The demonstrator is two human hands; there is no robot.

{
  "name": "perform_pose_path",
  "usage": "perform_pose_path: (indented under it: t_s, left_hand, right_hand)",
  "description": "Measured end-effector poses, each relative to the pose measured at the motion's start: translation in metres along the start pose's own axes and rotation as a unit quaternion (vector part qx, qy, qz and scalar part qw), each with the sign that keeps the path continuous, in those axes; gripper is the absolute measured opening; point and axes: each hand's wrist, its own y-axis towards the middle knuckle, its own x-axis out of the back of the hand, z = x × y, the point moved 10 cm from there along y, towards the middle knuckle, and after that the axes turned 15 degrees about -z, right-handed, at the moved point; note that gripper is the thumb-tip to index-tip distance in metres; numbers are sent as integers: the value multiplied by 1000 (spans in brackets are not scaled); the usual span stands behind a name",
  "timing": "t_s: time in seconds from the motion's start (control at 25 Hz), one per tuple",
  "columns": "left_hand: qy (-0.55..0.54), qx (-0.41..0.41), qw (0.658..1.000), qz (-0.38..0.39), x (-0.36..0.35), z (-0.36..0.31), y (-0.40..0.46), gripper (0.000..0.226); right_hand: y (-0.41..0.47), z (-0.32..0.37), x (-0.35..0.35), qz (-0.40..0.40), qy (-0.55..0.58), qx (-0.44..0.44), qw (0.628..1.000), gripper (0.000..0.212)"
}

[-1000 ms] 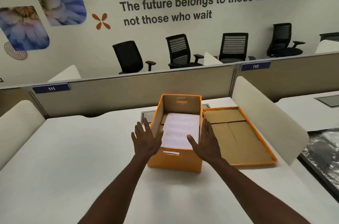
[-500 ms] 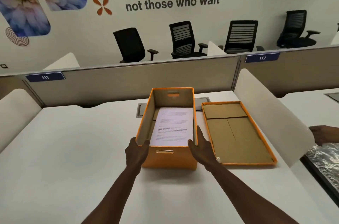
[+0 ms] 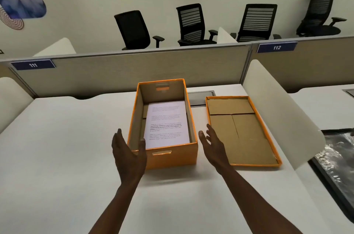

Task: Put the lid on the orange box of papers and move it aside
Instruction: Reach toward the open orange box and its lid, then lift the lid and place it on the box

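An orange box (image 3: 173, 158) stands uncovered on the white desk (image 3: 63, 157), with a stack of printed papers (image 3: 166, 124) inside. Its orange lid (image 3: 242, 132) lies upside down on the desk just right of the box, brown inside facing up. My left hand (image 3: 128, 154) is open at the box's front left corner, thumb near the rim. My right hand (image 3: 212, 145) is open in the gap between box and lid, fingers spread, holding nothing.
A white curved divider (image 3: 277, 111) stands right of the lid. A beige partition (image 3: 124, 72) runs along the desk's back edge, with a cable hatch (image 3: 201, 95) behind the box. Black office chairs (image 3: 193, 23) line the far wall. Crinkled plastic (image 3: 337, 159) lies at far right.
Both hands have come off the box's sides and spread apart, open. The box sits a little farther left of the lid, with a gap between them. The view has tilted down.
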Motion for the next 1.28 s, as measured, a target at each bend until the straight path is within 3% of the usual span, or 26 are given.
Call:
perform_pose_path:
  t_s: [0.08,0.2,0.28,0.4,0.56,0.84,1.08,1.28]
  left_hand:
    - [-90,-110,989,-35,9,-46,-19,59]
    - [-189,-139,970,60,-8,-82,-67,27]
    - [-195,-154,956,156,-41,-95,-106,17]
    - [-173,-166,935,260,-91,-97,-151,19]
    - [-139,-171,919,327,-143,-86,-178,29]
    - [-74,-236,891,380,-196,-94,-198,42]
    - [-46,-303,852,425,-224,-136,-231,66]
    - [-30,-373,836,401,-240,-180,-249,84]
  right_hand:
    - [9,-23,50,-129,-43,8,991,65]
    - [20,-65,124,-257,-177,-17,950,70]
    - [29,-98,158,-260,-253,-82,928,75]
    - [36,-137,184,-216,-304,-159,914,77]
    - [44,-146,202,-232,-328,-159,902,65]
    - [43,-139,228,-351,-78,-139,923,44]
    - [37,-94,218,-320,106,-74,939,32]
    - [32,-66,196,-249,223,-70,940,31]
